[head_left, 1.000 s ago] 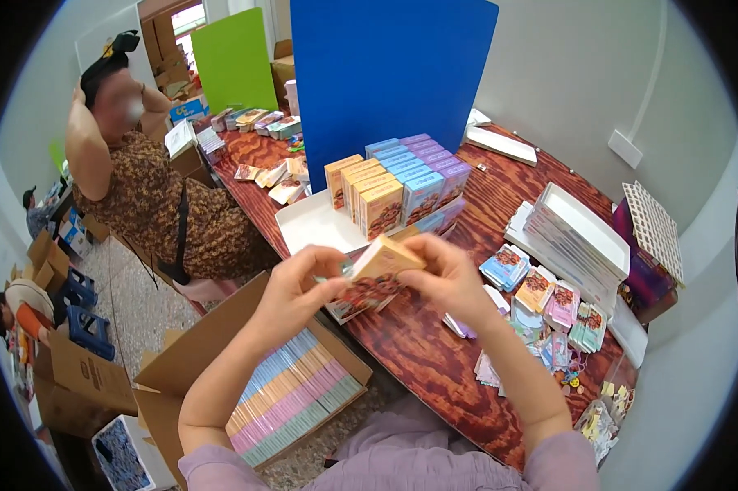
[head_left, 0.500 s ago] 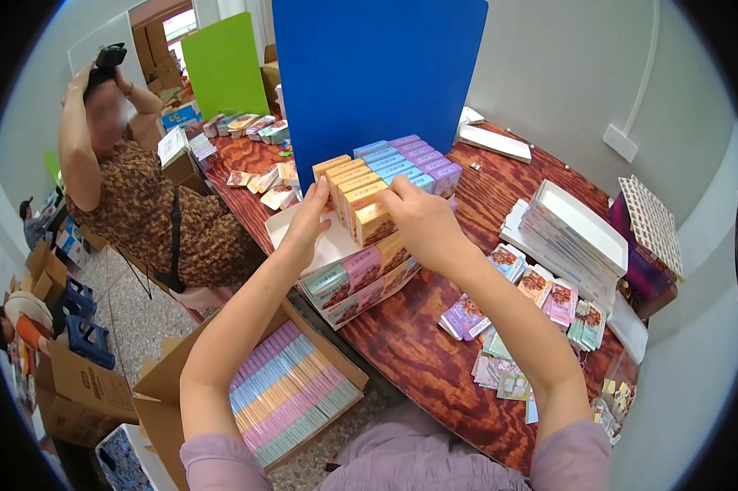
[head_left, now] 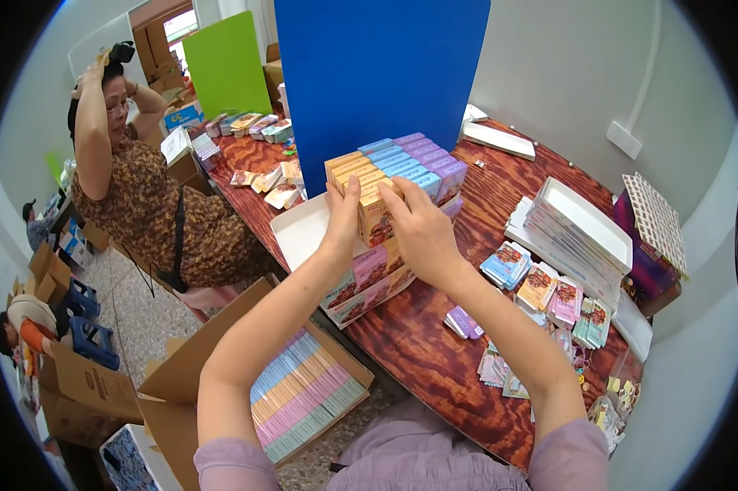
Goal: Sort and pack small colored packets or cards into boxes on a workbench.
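Observation:
A row of small orange boxes [head_left: 376,214] stands in a white tray, beside rows of blue boxes [head_left: 422,177] and purple boxes [head_left: 448,177]. My left hand [head_left: 343,221] lies along the left side of the orange row, fingers pressed against it. From the right, my right hand [head_left: 422,227] closes its fingertips on the row's near end. The two hands hold the orange boxes between them, and my fingers hide parts of the row. The white tray's left part [head_left: 297,227] shows bare cardboard. Beneath it are stacked trays holding pink boxes [head_left: 371,268] and others.
An open carton [head_left: 299,393] of coloured boxes sits below the table's left edge. Card packs [head_left: 538,286] and stacked white trays [head_left: 582,221] lie to the right. A blue panel [head_left: 381,74] stands behind the boxes. Another person [head_left: 160,196] sits at left, hands raised to the head.
My left hand has moved right, from beside the row onto its side. The orange boxes now sit closer against the blue ones. My right hand has shifted slightly down. The other person's head has turned.

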A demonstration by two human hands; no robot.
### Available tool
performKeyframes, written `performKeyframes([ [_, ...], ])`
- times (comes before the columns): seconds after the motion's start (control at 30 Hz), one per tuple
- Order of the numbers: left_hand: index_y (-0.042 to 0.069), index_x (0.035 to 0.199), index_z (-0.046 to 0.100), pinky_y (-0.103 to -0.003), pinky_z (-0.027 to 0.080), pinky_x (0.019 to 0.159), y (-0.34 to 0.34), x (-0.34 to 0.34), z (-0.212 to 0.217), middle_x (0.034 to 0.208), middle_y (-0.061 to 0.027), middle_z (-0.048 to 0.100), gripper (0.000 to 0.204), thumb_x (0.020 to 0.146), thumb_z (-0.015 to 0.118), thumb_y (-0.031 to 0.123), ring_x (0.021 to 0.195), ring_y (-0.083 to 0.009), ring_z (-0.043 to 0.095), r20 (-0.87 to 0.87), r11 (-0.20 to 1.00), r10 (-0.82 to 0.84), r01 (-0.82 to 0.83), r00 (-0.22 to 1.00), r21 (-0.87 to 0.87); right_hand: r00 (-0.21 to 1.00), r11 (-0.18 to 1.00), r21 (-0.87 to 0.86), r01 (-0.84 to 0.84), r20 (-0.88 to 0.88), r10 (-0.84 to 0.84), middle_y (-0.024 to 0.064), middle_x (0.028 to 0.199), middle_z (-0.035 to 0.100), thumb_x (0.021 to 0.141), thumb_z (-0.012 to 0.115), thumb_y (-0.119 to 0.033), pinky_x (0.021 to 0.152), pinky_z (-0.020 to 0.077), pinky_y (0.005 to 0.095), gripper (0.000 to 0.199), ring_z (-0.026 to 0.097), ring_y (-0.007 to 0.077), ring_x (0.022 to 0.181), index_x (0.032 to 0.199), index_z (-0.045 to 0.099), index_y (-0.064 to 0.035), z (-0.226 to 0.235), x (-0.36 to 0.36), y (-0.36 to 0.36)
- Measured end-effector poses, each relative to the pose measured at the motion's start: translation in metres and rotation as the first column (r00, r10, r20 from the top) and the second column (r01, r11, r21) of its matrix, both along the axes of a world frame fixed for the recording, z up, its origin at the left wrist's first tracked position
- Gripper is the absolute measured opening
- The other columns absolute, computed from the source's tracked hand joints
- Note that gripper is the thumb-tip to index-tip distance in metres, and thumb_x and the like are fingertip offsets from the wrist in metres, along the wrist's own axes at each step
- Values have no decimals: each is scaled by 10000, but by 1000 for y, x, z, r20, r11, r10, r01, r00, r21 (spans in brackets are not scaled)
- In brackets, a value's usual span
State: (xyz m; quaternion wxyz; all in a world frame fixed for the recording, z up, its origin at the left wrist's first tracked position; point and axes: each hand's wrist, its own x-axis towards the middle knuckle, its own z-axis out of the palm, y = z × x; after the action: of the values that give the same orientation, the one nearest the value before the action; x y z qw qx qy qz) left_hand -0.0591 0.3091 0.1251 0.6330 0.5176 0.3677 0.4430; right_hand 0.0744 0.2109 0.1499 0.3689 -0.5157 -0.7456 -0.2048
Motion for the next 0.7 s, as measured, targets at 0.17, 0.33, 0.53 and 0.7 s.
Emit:
performKeyframes([
  [0.17, 155, 1543, 225, -433, 457, 1040, -5, -3, 11, 1467, -108, 451, 742, 1005, 401, 634, 1345, -251, 449, 104, 997, -68, 72, 992, -34, 995, 997, 67, 28, -97, -21, 193, 1293, 540, 816, 635, 34, 897, 521, 415, 503, 599, 361, 1107, 1307, 553, -36, -10, 7, -11],
  [0.33, 96, 1555, 226, -401, 231, 1190, -20, -6, 36, 1568, -144, 324, 802, 997, 417, 639, 1472, -277, 278, -104, 1000, -18, 17, 994, -11, 969, 998, 23, 52, -241, -45, 186, 1260, 552, 818, 645, 7, 863, 520, 423, 398, 595, 358, 1054, 1212, 597, -22, -21, 30, -31],
  [0.53, -10, 1465, 441, -498, 160, 1208, 27, -9, 43, 1568, -275, 313, 778, 972, 487, 589, 1488, -423, 218, -439, 561, 500, 107, 747, 821, 921, 996, -84, 15, -386, -46, 175, 1205, 588, 822, 659, 7, 853, 513, 418, 224, 610, 362, 1060, 1045, 651, -12, -46, 32, -82],
  [0.7, 11, 1437, 489, -557, 236, 1173, 53, 23, 65, 1514, -264, 411, 844, 948, 388, 692, 1441, -435, 316, -686, 562, 593, 395, 421, 727, 854, 967, -242, -76, -517, -62, 177, 1207, 595, 851, 650, -8, 871, 517, 416, 196, 621, 371, 1068, 1047, 656, -13, -68, 14, -138],
])
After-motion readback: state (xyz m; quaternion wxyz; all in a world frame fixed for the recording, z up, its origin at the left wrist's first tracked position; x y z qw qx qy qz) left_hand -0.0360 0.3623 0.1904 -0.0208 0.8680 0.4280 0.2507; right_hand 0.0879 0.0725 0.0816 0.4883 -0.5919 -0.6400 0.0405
